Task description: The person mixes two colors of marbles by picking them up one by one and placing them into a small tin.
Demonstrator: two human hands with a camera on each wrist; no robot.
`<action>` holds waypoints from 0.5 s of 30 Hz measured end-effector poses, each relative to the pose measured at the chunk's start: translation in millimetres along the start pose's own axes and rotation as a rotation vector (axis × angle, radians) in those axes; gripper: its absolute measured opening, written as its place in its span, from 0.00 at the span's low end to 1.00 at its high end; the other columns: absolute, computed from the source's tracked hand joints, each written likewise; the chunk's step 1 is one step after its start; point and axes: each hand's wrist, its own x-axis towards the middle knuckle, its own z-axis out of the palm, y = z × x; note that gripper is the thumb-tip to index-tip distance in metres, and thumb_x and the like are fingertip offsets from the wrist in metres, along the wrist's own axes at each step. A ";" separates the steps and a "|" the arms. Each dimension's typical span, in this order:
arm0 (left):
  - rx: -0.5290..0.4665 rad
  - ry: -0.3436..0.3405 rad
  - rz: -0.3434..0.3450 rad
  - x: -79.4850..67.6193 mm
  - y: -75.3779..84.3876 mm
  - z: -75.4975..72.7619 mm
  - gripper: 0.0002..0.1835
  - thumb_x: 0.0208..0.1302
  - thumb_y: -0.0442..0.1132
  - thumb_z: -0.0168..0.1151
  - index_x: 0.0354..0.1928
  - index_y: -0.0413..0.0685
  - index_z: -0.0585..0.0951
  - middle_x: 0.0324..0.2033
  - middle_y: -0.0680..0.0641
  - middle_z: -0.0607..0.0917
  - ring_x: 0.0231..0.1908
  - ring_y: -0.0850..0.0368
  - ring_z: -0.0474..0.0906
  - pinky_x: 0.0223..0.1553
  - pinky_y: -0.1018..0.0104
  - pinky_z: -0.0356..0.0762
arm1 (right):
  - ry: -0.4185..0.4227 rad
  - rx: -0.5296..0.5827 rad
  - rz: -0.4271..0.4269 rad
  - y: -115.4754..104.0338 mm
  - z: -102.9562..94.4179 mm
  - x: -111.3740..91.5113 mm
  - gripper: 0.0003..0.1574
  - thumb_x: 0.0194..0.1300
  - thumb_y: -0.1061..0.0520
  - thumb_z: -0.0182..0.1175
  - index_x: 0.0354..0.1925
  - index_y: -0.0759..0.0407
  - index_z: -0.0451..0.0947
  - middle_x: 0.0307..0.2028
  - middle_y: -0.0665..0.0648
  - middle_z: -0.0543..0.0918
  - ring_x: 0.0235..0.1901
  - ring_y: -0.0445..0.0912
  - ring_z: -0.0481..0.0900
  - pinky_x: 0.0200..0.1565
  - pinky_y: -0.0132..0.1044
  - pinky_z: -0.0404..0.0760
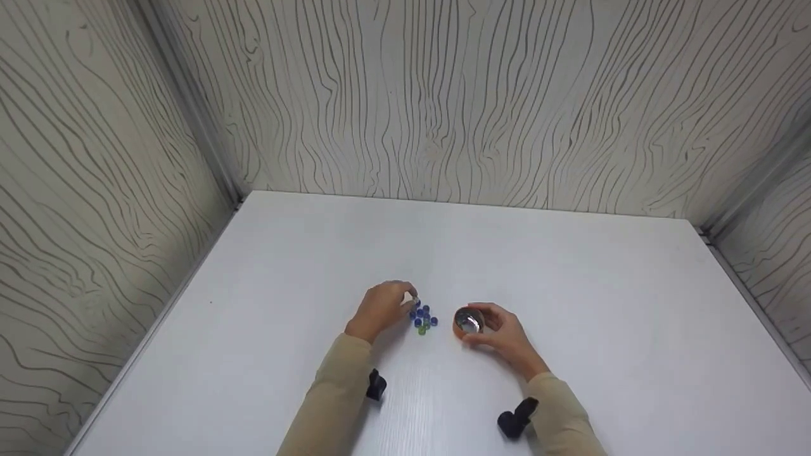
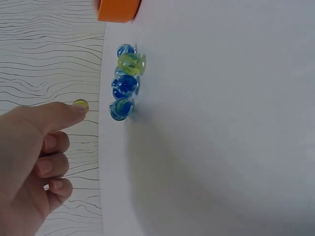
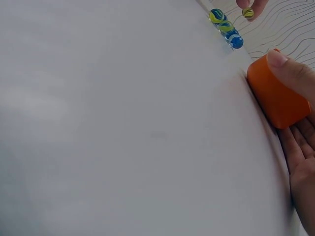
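1. I read the left hand [image 1: 382, 309] pinching a yellow-striped marble [image 2: 81, 103] above the table [image 1: 570, 278].
2. Right hand [image 1: 507, 335] grips the upright orange cup [image 3: 275, 96].
3. Clustered marbles [image 1: 420, 313] lie between both hands.
4. I have room either side; the rear edge [image 1: 469, 204] lies well beyond, along the wall [image 1: 405, 101].

Back wall [image 1: 405, 101]: off-white, patterned with dark wavy wood-grain lines, mostly upright
Left wall [image 1: 82, 190]: same wood-grain pattern, partly cut off by the view's edge
Right wall [image 1: 785, 253]: same pattern, only a part in view
Corner posts [image 1: 187, 95]: grey, one at each end of the back wall
Table [image 1: 570, 272]: white, smooth, its far edge along the back wall's foot
Light: soft, faint sheen on the table
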 end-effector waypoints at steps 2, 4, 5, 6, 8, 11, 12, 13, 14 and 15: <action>0.003 -0.002 -0.004 0.3 2.8 -1.1 0.10 0.63 0.39 0.63 0.45 0.48 0.85 0.42 0.47 0.89 0.41 0.55 0.84 0.45 0.63 0.82 | -0.004 0.000 -0.009 -0.6 -0.1 -0.3 0.40 0.47 0.58 0.75 0.59 0.61 0.74 0.58 0.62 0.79 0.63 0.52 0.75 0.67 0.43 0.69; 0.013 -0.003 -0.006 0.8 5.2 -1.7 0.10 0.64 0.39 0.62 0.45 0.49 0.85 0.42 0.47 0.89 0.41 0.55 0.84 0.45 0.63 0.82 | -0.011 0.004 -0.016 -0.9 -0.3 -0.4 0.40 0.47 0.59 0.75 0.59 0.62 0.73 0.59 0.63 0.79 0.64 0.54 0.74 0.68 0.43 0.69; 0.016 -0.003 -0.007 1.1 6.2 -1.8 0.10 0.64 0.40 0.62 0.45 0.50 0.85 0.42 0.48 0.89 0.40 0.56 0.84 0.46 0.64 0.82 | -0.015 0.005 -0.023 -1.2 -0.5 -0.6 0.40 0.47 0.59 0.75 0.59 0.62 0.73 0.59 0.63 0.78 0.64 0.55 0.73 0.68 0.44 0.68; 0.018 -0.003 -0.008 1.5 7.3 -2.2 0.10 0.64 0.40 0.62 0.45 0.50 0.85 0.42 0.48 0.89 0.40 0.56 0.84 0.46 0.64 0.82 | -0.019 0.003 -0.029 -1.2 -0.7 -0.8 0.40 0.47 0.58 0.74 0.59 0.63 0.73 0.59 0.64 0.78 0.64 0.56 0.73 0.68 0.44 0.68; 0.022 -0.002 -0.006 2.1 9.3 -2.5 0.10 0.64 0.40 0.62 0.46 0.50 0.85 0.43 0.48 0.89 0.41 0.56 0.84 0.46 0.64 0.82 | -0.027 0.005 -0.037 -1.3 -1.2 -1.0 0.40 0.48 0.58 0.74 0.59 0.63 0.72 0.59 0.65 0.78 0.65 0.58 0.72 0.68 0.45 0.67; 0.017 0.000 -0.003 2.6 11.2 -2.5 0.10 0.64 0.40 0.62 0.46 0.51 0.85 0.43 0.48 0.89 0.41 0.56 0.84 0.47 0.64 0.82 | -0.032 0.013 -0.041 -1.4 -1.8 -1.2 0.40 0.48 0.58 0.74 0.60 0.64 0.72 0.60 0.65 0.77 0.66 0.59 0.70 0.68 0.46 0.67; 0.015 0.001 0.001 2.5 11.7 -2.4 0.10 0.65 0.40 0.61 0.46 0.50 0.85 0.43 0.48 0.89 0.41 0.56 0.84 0.47 0.64 0.82 | -0.033 0.015 -0.042 -1.4 -1.9 -1.2 0.40 0.48 0.58 0.74 0.60 0.64 0.72 0.60 0.65 0.77 0.66 0.59 0.70 0.68 0.46 0.67; 0.016 0.002 0.008 2.4 12.1 -2.1 0.10 0.64 0.40 0.62 0.46 0.50 0.85 0.43 0.48 0.89 0.41 0.56 0.84 0.46 0.64 0.82 | -0.033 0.020 -0.041 -1.5 -2.0 -1.1 0.40 0.48 0.58 0.74 0.60 0.64 0.72 0.60 0.65 0.77 0.66 0.59 0.70 0.68 0.45 0.66; 0.016 0.002 0.016 2.2 12.4 -1.8 0.10 0.64 0.40 0.62 0.45 0.50 0.85 0.42 0.48 0.89 0.40 0.56 0.84 0.46 0.64 0.82 | -0.034 0.023 -0.042 -1.5 -2.0 -1.1 0.40 0.48 0.59 0.74 0.60 0.65 0.72 0.60 0.65 0.77 0.66 0.59 0.70 0.68 0.45 0.66; 0.017 0.000 0.022 1.8 12.9 -1.5 0.10 0.64 0.40 0.62 0.45 0.50 0.85 0.42 0.48 0.89 0.40 0.57 0.84 0.46 0.64 0.82 | -0.035 0.023 -0.041 -1.7 -2.0 -1.1 0.40 0.48 0.59 0.74 0.60 0.64 0.72 0.60 0.65 0.77 0.66 0.59 0.70 0.69 0.45 0.66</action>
